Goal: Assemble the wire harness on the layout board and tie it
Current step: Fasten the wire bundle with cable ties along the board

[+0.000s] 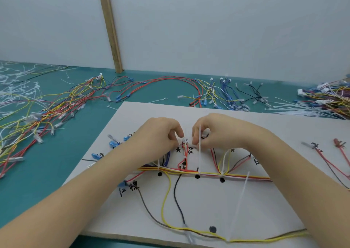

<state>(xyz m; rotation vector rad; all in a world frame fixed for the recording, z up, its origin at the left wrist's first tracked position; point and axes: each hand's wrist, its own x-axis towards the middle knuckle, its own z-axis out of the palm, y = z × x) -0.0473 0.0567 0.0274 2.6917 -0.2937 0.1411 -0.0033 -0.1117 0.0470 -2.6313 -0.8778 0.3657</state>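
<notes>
Teal table point(79, 153) carries white layout board point(265, 134); wire harness point(189, 172) lies across board's middle. Left hand point(161, 134) and right hand point(214, 132) meet above it, fingers curled, each pinching white cable tie point(200, 149) at red branch.

The layout board point(208, 200) looks like flat, matt white card or painted wood with black pen marks. The wires point(206, 173) have smooth, slightly shiny plastic skins. The cable ties point(200, 147) are thin, pale, see-through plastic. The tabletop point(79, 145) is smooth, matt green. A post point(111, 29) of plain, bare wood stands against a smooth, matt white wall point(227, 29).
</notes>
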